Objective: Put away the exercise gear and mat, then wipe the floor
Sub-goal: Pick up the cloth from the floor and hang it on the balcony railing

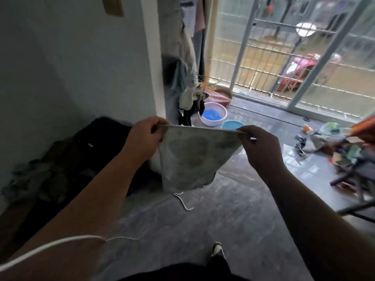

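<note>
I see the left hand (143, 134) and right hand (260, 146) each pinching a top corner of the stained cloth (192, 157), hanging above the floor (233, 209); wiping may smear grime, I judge.

Daylight pours through the glass door (284, 57), glare sheening the floor (300, 165) beside it. The wall (71, 78) side sits dim. Motion blur softens everything, and the wide lens bends the edges.
</note>
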